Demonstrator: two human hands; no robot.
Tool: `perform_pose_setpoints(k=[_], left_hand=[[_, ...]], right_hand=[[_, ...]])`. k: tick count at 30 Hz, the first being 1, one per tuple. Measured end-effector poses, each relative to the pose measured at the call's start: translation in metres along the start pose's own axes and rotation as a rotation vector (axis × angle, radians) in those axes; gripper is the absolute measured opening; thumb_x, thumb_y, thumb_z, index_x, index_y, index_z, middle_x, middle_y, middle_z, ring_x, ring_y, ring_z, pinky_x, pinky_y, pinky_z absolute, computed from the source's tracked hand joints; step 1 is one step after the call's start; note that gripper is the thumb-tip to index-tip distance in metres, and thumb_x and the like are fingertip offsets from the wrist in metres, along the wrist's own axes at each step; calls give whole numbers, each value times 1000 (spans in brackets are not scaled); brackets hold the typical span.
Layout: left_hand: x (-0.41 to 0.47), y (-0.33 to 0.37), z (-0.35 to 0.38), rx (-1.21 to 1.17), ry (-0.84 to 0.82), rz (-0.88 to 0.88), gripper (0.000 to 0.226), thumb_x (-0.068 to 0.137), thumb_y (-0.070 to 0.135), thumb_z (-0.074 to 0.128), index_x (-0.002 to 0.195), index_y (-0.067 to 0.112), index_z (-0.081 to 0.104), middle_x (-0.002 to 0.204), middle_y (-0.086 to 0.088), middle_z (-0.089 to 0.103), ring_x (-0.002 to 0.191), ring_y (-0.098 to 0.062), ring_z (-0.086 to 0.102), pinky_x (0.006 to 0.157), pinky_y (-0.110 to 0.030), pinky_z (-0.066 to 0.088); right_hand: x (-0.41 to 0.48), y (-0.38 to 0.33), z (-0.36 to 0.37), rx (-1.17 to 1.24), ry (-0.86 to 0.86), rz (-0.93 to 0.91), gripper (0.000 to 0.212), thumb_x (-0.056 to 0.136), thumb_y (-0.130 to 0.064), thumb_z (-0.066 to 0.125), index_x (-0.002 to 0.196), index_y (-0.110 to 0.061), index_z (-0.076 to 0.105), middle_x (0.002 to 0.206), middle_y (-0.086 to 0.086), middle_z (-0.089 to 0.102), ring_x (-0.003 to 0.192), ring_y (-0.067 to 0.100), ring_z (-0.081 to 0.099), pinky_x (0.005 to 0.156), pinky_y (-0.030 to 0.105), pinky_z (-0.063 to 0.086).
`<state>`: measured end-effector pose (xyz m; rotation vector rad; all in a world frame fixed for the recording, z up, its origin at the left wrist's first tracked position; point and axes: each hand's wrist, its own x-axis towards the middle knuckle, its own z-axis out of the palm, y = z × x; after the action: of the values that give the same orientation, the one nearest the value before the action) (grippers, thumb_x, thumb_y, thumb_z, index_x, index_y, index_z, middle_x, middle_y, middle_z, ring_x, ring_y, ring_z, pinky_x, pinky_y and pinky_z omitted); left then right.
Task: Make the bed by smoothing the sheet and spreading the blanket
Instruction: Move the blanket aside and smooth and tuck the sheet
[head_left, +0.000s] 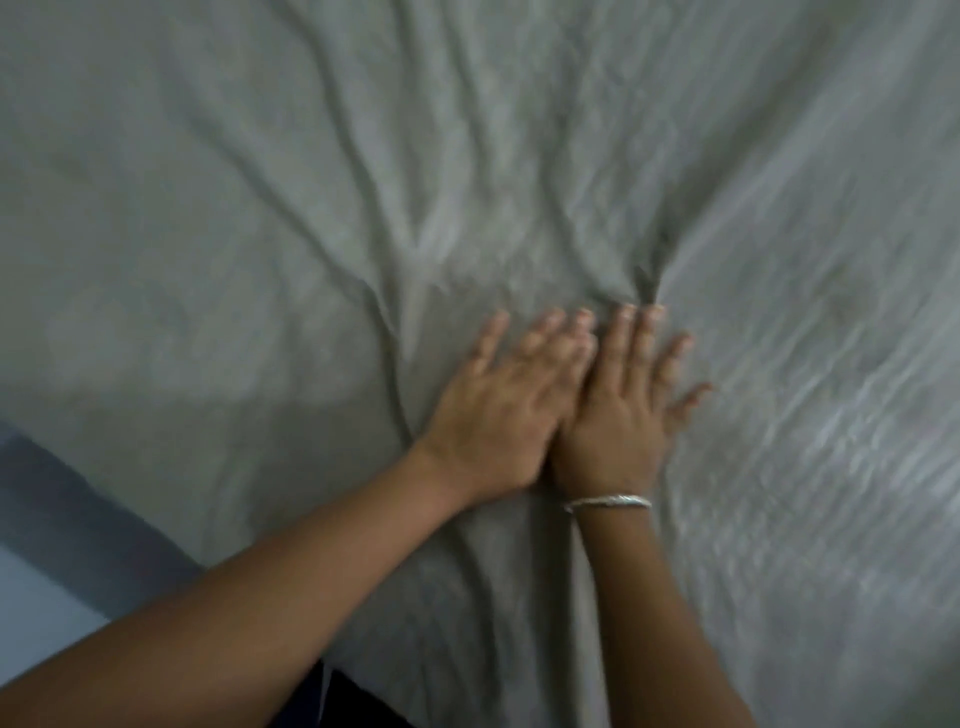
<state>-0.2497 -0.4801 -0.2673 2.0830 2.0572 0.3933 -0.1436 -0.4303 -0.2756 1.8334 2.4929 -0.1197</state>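
A pale grey-green sheet (260, 182) covers the bed and fills nearly the whole view. Long wrinkles fan out across its middle, running away from my hands. My left hand (504, 405) lies flat on the sheet, palm down, fingers spread. Right beside it and touching it, my right hand (623, 410) also presses flat, fingers apart, with a silver bangle (608, 502) on the wrist. Just beyond my right fingertips a dark fold bunches up. No blanket is in view. The picture is blurred.
The near edge of the bed runs diagonally at the lower left, with a blue-grey strip (67, 499) and lighter floor (36, 613) beyond it. Something dark (358, 701) shows at the bottom edge between my forearms.
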Motion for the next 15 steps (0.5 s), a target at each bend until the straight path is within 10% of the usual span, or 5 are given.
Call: perform_pose_setpoints(k=[15], left_hand=[[-19,-147,-27,255,-117,-214,65,87,38,39,145,9,32,153,-7,30,140,-26,31,110,-60,14]], right_hand=[[51,-144,14,37,-153,-159,73,88,-49,27,139,3,37,146,25,34,137,38,31,110,52,24]])
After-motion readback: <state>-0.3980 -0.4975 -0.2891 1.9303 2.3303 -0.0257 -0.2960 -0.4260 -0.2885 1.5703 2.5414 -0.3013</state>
